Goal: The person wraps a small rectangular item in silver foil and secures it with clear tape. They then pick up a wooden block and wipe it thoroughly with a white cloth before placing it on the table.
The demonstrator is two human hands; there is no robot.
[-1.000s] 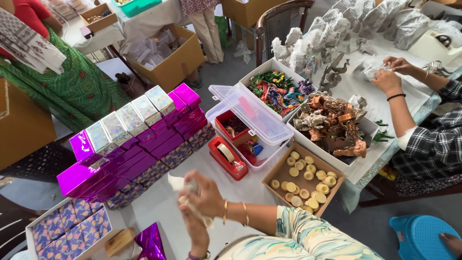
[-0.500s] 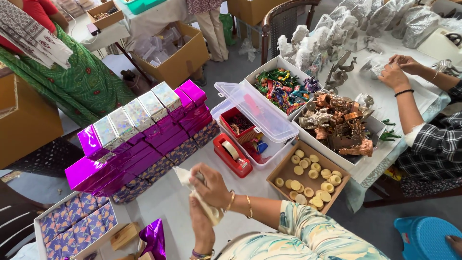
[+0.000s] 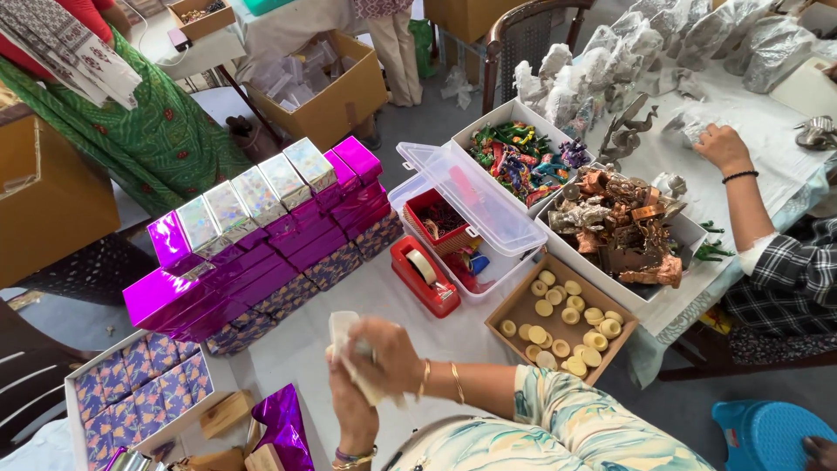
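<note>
1. White cloth or paper (image 3: 344,336) is bunched up between both hands, held low and close to the body over the bare part of the table (image 3: 301,344), probably so it stays clear of the clutter while it gets folded or wrapped.
2. The right hand (image 3: 388,353) has its grip closed around the wad from above, wrist bent, bangles sliding toward the forearm.
3. The left hand (image 3: 349,410) comes up from below, grip pinching the lower edge. What's inside the wad, I can't tell.
4. Just beyond the grip sits a red tape dispenser (image 3: 425,275), handy reach. Further out to the left, shiny magenta boxes (image 3: 253,253) are stacked in neat rows.
5. Out to the right, a cardboard tray of small yellow discs (image 3: 562,318) lies near the elbow.
6. Another person's hand (image 3: 722,146) works at the far right.
</note>
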